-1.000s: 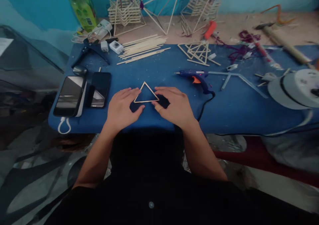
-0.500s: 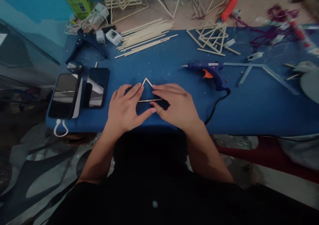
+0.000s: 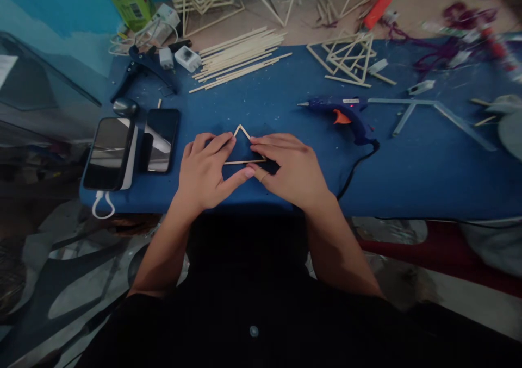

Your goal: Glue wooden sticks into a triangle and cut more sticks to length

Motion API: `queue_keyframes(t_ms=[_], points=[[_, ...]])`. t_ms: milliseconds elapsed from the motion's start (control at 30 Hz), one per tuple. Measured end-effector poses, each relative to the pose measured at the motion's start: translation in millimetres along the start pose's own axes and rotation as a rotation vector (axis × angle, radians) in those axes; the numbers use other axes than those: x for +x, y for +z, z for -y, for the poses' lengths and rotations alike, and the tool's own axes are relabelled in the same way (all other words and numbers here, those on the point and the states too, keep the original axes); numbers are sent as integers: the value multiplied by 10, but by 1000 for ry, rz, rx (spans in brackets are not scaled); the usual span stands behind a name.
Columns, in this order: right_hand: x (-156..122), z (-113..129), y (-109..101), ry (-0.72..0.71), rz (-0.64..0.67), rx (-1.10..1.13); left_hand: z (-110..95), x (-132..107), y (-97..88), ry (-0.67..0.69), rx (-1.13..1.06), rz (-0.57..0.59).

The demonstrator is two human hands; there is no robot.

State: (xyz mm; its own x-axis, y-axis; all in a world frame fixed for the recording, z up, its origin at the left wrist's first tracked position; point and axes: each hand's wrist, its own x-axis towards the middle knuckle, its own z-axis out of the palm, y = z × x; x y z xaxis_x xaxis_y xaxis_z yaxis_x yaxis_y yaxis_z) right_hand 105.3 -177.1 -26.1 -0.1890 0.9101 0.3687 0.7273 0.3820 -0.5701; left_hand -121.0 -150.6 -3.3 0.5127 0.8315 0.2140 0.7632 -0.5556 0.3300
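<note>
A small triangle of thin wooden sticks [image 3: 243,162] lies on the blue tabletop, its tip pointing away from me. My left hand [image 3: 203,171] presses its fingertips on the left side of the triangle and hides the lower left corner. On the other side, my right hand [image 3: 292,167] has its fingers closed on the right stick near the lower right corner. Both thumbs come together just below the base stick. To the right rests a blue hot glue gun [image 3: 340,107] with an orange trigger, a small red light and a clear glue stick [image 3: 402,102] at its back.
Loose wooden sticks [image 3: 240,58] lie behind the triangle, with joined stick frames [image 3: 350,58] to their right. Two phones [image 3: 108,153] [image 3: 160,139] and a computer mouse [image 3: 125,107] are at the left. The glue gun's black cord [image 3: 353,176] runs off the front edge.
The view has shifted slightly. Both hands stay on the triangle, which keeps nearly the same place and shape.
</note>
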Motion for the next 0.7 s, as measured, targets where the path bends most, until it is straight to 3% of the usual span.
queue_keyframes(t_ms=[500,700], points=[[-5,-5,9,-3,-23,27,28,4,37,-7,-2,8],[-14,5,0,10,-21,39,138,8,-2,-20,-122,-8]])
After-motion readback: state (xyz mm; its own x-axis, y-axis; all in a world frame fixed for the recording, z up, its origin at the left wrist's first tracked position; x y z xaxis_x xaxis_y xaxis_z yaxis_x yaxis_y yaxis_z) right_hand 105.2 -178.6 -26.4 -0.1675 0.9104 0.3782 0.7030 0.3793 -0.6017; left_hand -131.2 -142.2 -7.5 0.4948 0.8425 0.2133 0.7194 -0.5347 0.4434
